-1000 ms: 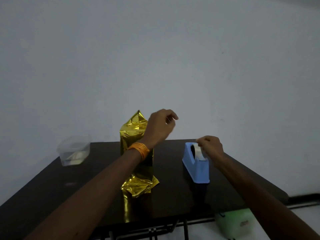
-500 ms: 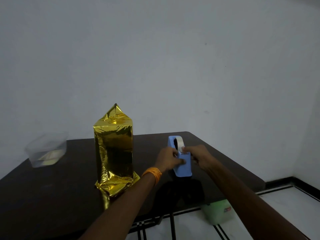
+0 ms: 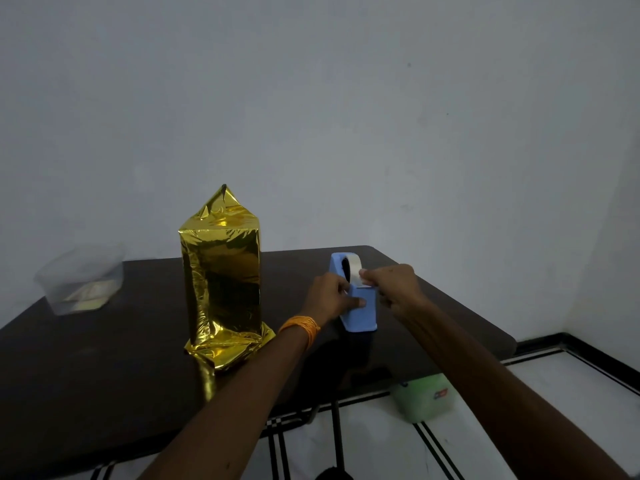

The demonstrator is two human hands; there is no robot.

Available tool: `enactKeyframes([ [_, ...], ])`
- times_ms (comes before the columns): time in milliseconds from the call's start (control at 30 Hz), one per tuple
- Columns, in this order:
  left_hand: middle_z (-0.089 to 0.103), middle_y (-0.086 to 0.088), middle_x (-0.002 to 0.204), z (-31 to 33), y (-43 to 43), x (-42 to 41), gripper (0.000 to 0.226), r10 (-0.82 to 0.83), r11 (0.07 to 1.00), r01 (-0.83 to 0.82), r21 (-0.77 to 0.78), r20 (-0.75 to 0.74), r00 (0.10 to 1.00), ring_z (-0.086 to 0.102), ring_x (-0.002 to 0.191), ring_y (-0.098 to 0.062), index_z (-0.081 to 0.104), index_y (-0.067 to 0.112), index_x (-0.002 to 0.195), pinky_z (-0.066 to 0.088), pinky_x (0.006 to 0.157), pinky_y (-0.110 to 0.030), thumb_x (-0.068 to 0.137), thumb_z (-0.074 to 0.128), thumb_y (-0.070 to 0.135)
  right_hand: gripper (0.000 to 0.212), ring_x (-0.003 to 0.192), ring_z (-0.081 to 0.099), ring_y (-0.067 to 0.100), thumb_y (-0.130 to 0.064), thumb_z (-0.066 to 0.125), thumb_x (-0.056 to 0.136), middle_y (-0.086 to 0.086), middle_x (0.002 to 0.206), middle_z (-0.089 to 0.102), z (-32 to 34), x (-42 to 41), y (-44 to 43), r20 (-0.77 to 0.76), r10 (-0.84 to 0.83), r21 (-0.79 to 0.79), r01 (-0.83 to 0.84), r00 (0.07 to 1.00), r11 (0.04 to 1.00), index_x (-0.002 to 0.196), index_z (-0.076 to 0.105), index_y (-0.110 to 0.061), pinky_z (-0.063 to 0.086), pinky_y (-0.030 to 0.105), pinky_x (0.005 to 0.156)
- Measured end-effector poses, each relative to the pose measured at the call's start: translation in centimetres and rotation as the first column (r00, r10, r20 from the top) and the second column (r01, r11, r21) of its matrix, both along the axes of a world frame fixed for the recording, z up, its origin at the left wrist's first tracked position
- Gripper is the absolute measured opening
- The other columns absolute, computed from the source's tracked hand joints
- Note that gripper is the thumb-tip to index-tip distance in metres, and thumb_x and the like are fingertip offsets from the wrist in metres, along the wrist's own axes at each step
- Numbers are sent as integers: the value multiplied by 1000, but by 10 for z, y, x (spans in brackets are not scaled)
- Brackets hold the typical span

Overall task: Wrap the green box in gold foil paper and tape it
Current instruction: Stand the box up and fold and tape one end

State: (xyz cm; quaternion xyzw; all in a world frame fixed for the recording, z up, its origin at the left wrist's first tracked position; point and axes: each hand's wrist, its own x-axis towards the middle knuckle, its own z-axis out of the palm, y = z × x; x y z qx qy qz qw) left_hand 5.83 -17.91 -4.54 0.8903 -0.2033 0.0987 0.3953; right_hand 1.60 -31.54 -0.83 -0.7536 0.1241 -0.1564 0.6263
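The box stands upright on the dark table (image 3: 104,375), fully covered in gold foil (image 3: 223,275), with a peaked fold at its top and loose foil flared around its base. No green surface shows. To its right sits a blue tape dispenser (image 3: 362,313) with a roll of clear tape. My left hand (image 3: 332,296) grips the dispenser's left side. My right hand (image 3: 394,285) pinches the free end of the tape at the top of the dispenser. Both hands are well apart from the foil.
A clear plastic container (image 3: 81,282) holding pale sheets sits at the table's far left. A light green tub (image 3: 422,398) rests on the tiled floor under the table's right edge. A plain wall rises close behind the table.
My left hand has left the top of the foil-wrapped box and come down onto the dispenser. My right hand has stayed at the tape, now pinching its end. The view has shifted right.
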Motion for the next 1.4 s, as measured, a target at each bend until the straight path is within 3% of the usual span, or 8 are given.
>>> enactKeyframes([
  [200,63,-6,70,-1,-3,-4,33,28,1000,-28,8,25,999,54,61,-14,61,14,64,42,54,-27,73,84,35,24,47,46,10,-17,77,84,11,69,60,-34,-9,-5,-55,-26,10,26,998,1000,70,64,-4,33,16,35],
  [333,71,-13,84,-2,-3,-3,40,33,999,-34,21,22,999,65,75,-24,72,2,82,53,69,-39,72,84,38,25,62,62,9,-18,74,87,7,72,68,-39,-16,-2,25,-35,-190,39,999,981,79,70,5,39,11,42],
  [533,69,-11,108,-1,6,-5,43,-25,986,25,165,0,1000,65,102,-25,64,6,121,51,87,-32,79,76,5,43,41,40,8,-17,76,83,-2,45,46,-35,-21,-14,20,-20,-487,28,1000,873,47,51,-15,40,23,50],
  [700,71,-13,100,21,17,-21,29,10,987,-13,-160,-20,1000,68,88,-22,68,2,116,57,76,-29,93,51,3,27,67,64,16,-21,66,91,6,72,73,-20,-33,-10,205,94,-369,-12,974,929,67,74,-13,49,29,68],
  [833,71,-16,85,65,34,-42,26,-102,900,41,-434,-118,988,70,78,-29,71,0,91,59,68,-31,98,54,18,26,67,62,-3,-11,54,95,5,78,74,12,-42,14,308,208,-269,-125,929,955,84,77,-5,45,11,63],
  [1067,72,-4,67,105,88,-59,16,-9,966,66,-248,223,975,72,64,-19,77,8,81,61,62,-31,78,81,24,39,75,67,7,-27,45,103,5,81,76,43,-39,63,352,312,-98,-296,882,950,87,76,-9,48,30,78],
  [1300,73,8,75,123,133,-79,7,134,986,-168,-6,632,763,65,69,-3,78,20,82,55,68,-26,83,74,26,54,86,62,18,-52,40,100,9,101,76,73,-24,99,171,561,156,-584,810,796,105,73,-9,45,32,77],
  [1400,73,10,78,138,154,-88,7,199,979,-182,-94,651,732,66,71,-2,77,21,83,56,70,-24,83,74,28,48,100,66,23,-54,45,99,12,113,71,82,-12,116,160,548,143,-568,821,810,123,59,-15,50,36,83],
])
